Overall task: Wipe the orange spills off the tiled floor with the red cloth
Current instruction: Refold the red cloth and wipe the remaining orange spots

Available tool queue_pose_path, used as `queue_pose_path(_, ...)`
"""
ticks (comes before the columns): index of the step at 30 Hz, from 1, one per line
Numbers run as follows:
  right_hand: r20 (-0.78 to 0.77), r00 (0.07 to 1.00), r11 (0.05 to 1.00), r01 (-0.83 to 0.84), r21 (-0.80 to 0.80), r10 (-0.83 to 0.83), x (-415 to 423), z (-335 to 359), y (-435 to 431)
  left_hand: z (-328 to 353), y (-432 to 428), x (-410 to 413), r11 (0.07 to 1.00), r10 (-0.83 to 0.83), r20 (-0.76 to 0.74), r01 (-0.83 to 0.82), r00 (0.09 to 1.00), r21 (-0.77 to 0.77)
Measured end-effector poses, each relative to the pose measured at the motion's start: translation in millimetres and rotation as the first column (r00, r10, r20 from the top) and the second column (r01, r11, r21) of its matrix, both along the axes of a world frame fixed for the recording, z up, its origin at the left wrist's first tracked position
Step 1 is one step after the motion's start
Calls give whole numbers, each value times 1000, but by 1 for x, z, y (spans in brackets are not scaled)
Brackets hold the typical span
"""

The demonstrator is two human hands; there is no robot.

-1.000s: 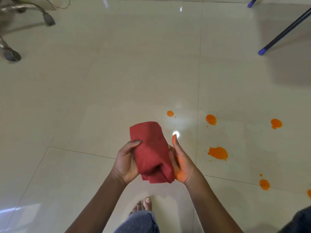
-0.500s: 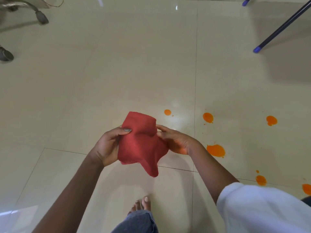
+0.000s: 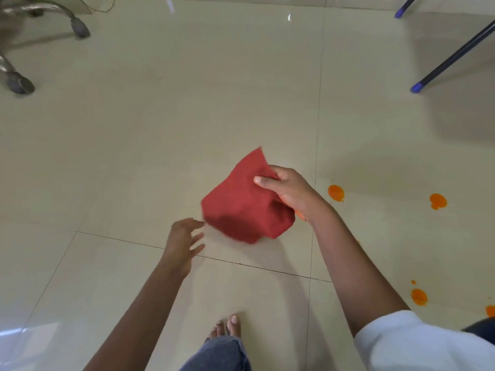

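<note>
My right hand [image 3: 290, 192] grips the red cloth [image 3: 242, 204] by its upper right part, and the cloth hangs bunched above the cream tiled floor [image 3: 187, 116]. Just left of and below the cloth, my left hand [image 3: 183, 241] is off it, fingers spread and blurred. Several orange spills lie on the tiles to the right: one blob [image 3: 336, 193] close to my right wrist, another [image 3: 438, 201] farther right, and smaller ones [image 3: 419, 296] near the lower right edge. My right arm hides part of the floor there.
My bare foot [image 3: 227, 328] and a jeans leg [image 3: 218, 356] stand at the bottom centre. Chair castors [image 3: 20, 85] and metal legs [image 3: 40, 8] sit at the top left. Dark blue-tipped rods [image 3: 452, 56] slant down at the top right.
My left hand has let go of the cloth and dropped down to the left with fingers spread. My right hand now holds the cloth alone and has shifted it right and up.
</note>
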State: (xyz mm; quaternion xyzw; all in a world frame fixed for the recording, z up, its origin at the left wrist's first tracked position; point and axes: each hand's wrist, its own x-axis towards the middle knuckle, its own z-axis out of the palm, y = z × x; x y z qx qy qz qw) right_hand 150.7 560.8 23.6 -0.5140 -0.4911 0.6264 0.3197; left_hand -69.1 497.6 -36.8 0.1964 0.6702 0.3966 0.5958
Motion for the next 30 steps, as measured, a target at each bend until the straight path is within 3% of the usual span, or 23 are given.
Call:
queue_pose_path(2, 323, 926, 958, -251, 141, 195, -12, 14, 4, 7, 7, 5, 959, -204, -173, 232, 964, 162)
queue_pose_path(4, 585, 743, 869, -479, 124, 326, -20, 21, 5, 23, 29, 6, 829, -436, -284, 504, 854, 243)
queue_pose_path(6, 627, 674, 831, -551, 76, 390, -21, 28, 5, 42, 52, 5, 686, -605, -349, 691, 716, 228)
queue_pose_path(8, 497, 740, 847, -531, 20, 453, -13, 37, 7, 53, 65, 8, 590, -707, -323, 776, 630, 223)
queue_pose_path(10, 398, 748, 839, -530, -124, 531, 0, 44, 11, 56, 68, 13, 598, -711, -240, 748, 661, 286)
queue_pose_path(12, 487, 622, 784, -558, -273, 613, 14, 45, 16, 53, 66, 15, 656, -653, -190, 673, 733, 341)
queue_pose_path(14, 591, 543, 786, -544, -293, 596, 23, 44, 19, 54, 67, 10, 692, -602, -156, 610, 783, 387)
queue_pose_path(17, 527, 775, 928, -364, -76, 348, 31, 49, 19, 69, 68, 1, 682, -554, -152, 552, 818, 480)
queue_pose_path(19, 401, 889, 965, -257, 41, 220, 37, 56, 12, 82, 66, -9, 658, -525, -216, 553, 823, 511)
queue_pose_path(22, 279, 929, 963, -265, 44, 243, 40, 46, -5, 75, 51, -27, 665, -507, -372, 628, 777, 405)
queue_pose_path(25, 420, 798, 895, -434, -98, 433, 25, -6, -31, 26, 19, -39, 584, -660, -471, 794, 586, 170)
queue_pose_path(27, 452, 694, 826, -512, -237, 560, 16, -46, -52, -12, -2, -45, 521, -758, -449, 853, 473, 18)
queue_pose_path(30, 386, 651, 757, -555, -344, 653, 14, -79, -69, -36, -19, -49, 547, -804, -356, 827, 476, -130)
